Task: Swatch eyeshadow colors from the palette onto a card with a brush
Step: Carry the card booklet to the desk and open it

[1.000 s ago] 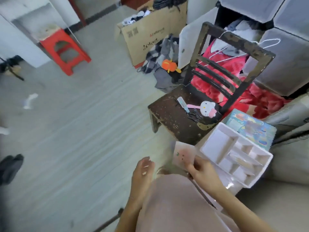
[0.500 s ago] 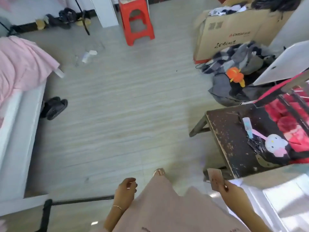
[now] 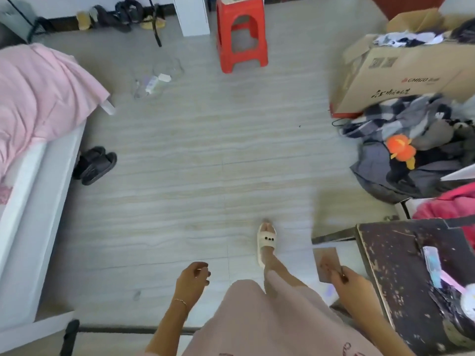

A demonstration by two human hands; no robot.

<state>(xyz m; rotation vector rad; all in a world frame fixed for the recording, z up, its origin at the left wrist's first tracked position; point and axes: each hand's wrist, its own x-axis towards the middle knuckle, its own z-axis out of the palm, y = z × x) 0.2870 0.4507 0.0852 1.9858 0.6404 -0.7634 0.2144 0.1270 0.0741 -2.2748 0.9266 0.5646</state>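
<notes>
My right hand (image 3: 352, 280) pinches a small pinkish-brown card (image 3: 326, 262) with a few colour marks on it, held low beside the dark wooden chair (image 3: 385, 253). My left hand (image 3: 192, 278) hangs at my side with loosely curled fingers and holds nothing. Neither a palette nor a brush shows in either hand. On the chair seat lie a light blue item (image 3: 433, 263) with a pink handle and a white cat-shaped item (image 3: 469, 301) at the frame's edge.
I am standing; my foot in a beige sandal (image 3: 266, 238) steps onto the grey floor. A bed with a pink blanket (image 3: 43, 93) is left, black slippers (image 3: 95, 164) beside it. A red stool (image 3: 240, 34) stands ahead. A cardboard box (image 3: 401, 73) and a clothes pile (image 3: 411, 140) are right.
The view has swung left, away from the chair and white organiser, toward the open floor. My right hand keeps the card and has dropped lower; my left hand hangs free.
</notes>
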